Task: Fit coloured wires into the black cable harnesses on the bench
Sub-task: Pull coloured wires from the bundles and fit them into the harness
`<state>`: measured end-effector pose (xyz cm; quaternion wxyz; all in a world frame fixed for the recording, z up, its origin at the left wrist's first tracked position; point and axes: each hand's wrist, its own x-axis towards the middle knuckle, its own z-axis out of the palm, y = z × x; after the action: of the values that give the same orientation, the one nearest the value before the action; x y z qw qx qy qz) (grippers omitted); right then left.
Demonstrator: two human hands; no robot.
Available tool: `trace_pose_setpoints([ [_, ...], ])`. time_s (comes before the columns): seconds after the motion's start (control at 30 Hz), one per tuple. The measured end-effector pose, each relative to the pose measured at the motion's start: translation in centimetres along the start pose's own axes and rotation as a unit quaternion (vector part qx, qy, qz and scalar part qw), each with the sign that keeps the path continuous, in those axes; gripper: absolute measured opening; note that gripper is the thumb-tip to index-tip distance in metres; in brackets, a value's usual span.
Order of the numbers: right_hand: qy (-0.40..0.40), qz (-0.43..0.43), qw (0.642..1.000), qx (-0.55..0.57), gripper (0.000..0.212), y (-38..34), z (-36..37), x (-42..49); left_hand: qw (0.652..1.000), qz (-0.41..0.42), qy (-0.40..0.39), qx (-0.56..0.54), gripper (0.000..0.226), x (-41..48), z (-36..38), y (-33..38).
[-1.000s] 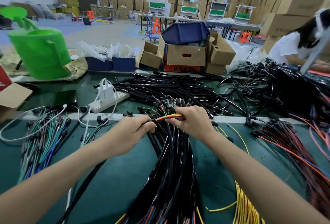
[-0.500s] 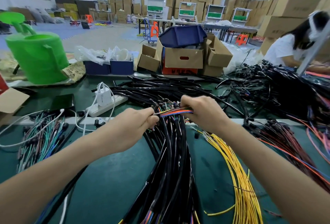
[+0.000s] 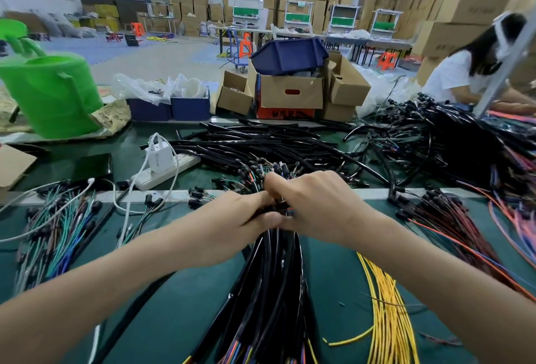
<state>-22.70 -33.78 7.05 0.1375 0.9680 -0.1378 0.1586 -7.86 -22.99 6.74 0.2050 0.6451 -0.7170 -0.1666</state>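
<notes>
In the middle of the frame, the left hand (image 3: 232, 224) and the right hand (image 3: 313, 207) touch each other, fingers curled tight round the top of a thick bunch of shiny black cables (image 3: 272, 291). The bunch runs down to the bottom edge over the smooth green bench (image 3: 174, 305). Thin yellow wires (image 3: 385, 305) lie in long strands at lower right.

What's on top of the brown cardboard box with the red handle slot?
A dark blue plastic bin rests across the open top of the brown cardboard box. It covers the contents; those cannot be seen.
</notes>
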Motion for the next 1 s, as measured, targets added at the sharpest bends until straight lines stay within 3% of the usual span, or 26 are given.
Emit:
trace_pose_setpoints([
  [0.13, 0.008, 0.040, 0.999, 0.025, 0.031, 1.7, -0.4, -1.6, 0.968, -0.044, -0.050, -0.241, 0.030, -2.3, 0.4, -3.1],
  [0.2, 0.030, 0.028, 0.999, 0.003, 0.029, 2.4, -0.5, -2.5, 0.955, -0.059, -0.063, -0.283, 0.033, -3.6, 0.7, -4.3],
  [0.4, -0.032, 0.084, 0.994, 0.057, 0.022, 2.2, 0.5, -4.4, 0.981, -0.049, -0.036, -0.184, 0.023, -4.8, 1.4, -4.5],
  [0.6, -0.124, 0.008, 0.992, 0.008, 0.019, 1.6, 0.4, -5.0, 0.994, -0.038, -0.064, -0.079, 0.022, -4.4, 1.7, -3.4],
  [0.77, -0.191, 0.052, 0.980, -0.015, 0.024, 0.5, 0.1, -5.2, 0.997, -0.026, -0.059, -0.035, 0.025, -3.4, 1.5, -2.7],
  [0.83, -0.178, 0.074, 0.981, 0.002, 0.032, 0.3, -0.5, -5.3, 0.998, -0.024, -0.044, -0.046, 0.025, -3.1, 1.3, -2.7],
  [0.9, -0.081, 0.023, 0.995, -0.055, 0.039, 0.0, -0.3, -5.2, 0.999, -0.012, -0.020, -0.047, 0.024, -2.7, 1.6, -2.2],
  [1.0, -0.013, -0.046, 0.993, -0.111, 0.016, -2.4, 0.5, -3.9, 0.998, 0.039, 0.033, -0.031, 0.025, -2.0, 3.2, -1.5],
])
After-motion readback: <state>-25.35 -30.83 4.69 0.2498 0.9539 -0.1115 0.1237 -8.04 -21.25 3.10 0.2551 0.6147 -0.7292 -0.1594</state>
